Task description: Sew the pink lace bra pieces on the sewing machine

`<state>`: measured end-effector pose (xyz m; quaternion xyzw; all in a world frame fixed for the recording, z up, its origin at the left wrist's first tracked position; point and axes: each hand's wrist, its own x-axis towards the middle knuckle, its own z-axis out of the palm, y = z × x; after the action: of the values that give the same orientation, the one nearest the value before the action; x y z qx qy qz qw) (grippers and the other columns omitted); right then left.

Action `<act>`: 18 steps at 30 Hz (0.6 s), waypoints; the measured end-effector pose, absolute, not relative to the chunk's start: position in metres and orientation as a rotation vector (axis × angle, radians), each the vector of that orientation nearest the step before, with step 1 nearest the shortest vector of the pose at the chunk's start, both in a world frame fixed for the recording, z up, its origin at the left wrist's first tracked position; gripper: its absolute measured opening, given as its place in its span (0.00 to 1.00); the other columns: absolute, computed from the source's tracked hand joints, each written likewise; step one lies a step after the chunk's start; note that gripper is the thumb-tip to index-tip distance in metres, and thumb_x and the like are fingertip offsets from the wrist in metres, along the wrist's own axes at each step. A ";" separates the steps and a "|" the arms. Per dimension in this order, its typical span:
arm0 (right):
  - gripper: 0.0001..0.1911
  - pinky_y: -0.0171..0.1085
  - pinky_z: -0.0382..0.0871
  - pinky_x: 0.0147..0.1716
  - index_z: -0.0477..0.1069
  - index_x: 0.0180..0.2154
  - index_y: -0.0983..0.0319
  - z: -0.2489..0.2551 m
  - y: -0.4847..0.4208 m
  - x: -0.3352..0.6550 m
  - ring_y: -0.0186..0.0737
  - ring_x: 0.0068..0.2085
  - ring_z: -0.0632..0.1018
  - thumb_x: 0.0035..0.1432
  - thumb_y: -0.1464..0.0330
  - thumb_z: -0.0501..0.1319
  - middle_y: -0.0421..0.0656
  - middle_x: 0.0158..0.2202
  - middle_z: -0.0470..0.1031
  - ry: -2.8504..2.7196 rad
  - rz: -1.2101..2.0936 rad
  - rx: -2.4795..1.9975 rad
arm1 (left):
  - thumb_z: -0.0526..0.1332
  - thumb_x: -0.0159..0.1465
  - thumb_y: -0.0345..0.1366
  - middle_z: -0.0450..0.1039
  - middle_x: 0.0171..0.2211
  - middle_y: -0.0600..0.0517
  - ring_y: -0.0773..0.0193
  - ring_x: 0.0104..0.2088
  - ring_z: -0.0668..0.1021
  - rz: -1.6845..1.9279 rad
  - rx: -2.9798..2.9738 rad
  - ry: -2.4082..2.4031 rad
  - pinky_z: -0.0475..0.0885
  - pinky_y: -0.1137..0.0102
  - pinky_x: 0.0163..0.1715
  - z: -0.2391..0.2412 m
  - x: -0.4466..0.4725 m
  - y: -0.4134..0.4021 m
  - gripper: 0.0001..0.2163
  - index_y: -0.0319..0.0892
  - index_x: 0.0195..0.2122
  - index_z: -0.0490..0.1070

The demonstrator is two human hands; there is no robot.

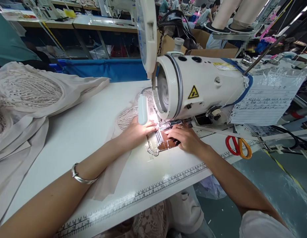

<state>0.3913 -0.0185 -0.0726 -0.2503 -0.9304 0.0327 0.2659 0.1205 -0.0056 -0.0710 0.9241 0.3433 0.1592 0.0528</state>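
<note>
A white sewing machine (203, 86) stands over the table, its lamp lighting the needle area. My left hand (137, 132) rests on pale sheer lace fabric (126, 117) left of the needle, fingertips together at the fabric's edge. Beside the presser foot is my right hand (184, 137), fingers bent over the brownish machine plate (165, 143). A small dark thing shows under its fingers; what they hold is hidden. The lace runs behind the machine head, and a sheer length (109, 178) of it lies beneath my left forearm.
More lace fabric (31, 86) is heaped at the left. Scissors (234, 145) with red and orange handles lie right of my right hand. A ruler tape (148, 195) lines the table's front edge. A written sheet (265, 96) hangs on the machine. Other people sit far back.
</note>
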 end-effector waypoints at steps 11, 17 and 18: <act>0.21 0.42 0.69 0.35 0.72 0.32 0.61 -0.046 -0.033 0.388 0.44 0.39 0.74 0.48 0.88 0.50 0.45 0.41 0.81 -2.599 0.172 -0.636 | 0.55 0.71 0.41 0.70 0.60 0.42 0.53 0.58 0.72 0.480 2.666 1.642 0.71 0.60 0.55 -0.058 0.074 -0.022 0.19 0.39 0.60 0.63; 0.26 0.45 0.72 0.36 0.71 0.37 0.59 -0.047 -0.066 0.400 0.47 0.41 0.76 0.43 0.88 0.49 0.45 0.42 0.82 -2.576 0.183 -0.603 | 0.47 0.74 0.43 0.59 0.59 0.21 0.27 0.62 0.63 0.560 2.199 2.737 0.63 0.35 0.55 -0.009 -0.048 -0.088 0.26 0.18 0.57 0.57; 0.26 0.45 0.72 0.36 0.71 0.37 0.59 -0.049 -0.070 0.402 0.47 0.41 0.77 0.43 0.89 0.48 0.45 0.42 0.82 -2.569 0.176 -0.607 | 0.47 0.73 0.41 0.61 0.57 0.23 0.27 0.60 0.65 0.478 2.152 2.778 0.66 0.35 0.52 -0.006 -0.062 -0.099 0.23 0.20 0.55 0.60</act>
<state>0.4017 -0.0695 -0.0495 -0.2224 -0.9414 0.0644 0.2453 -0.0620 -0.0994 -0.0057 0.5946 0.7673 0.1321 -0.2009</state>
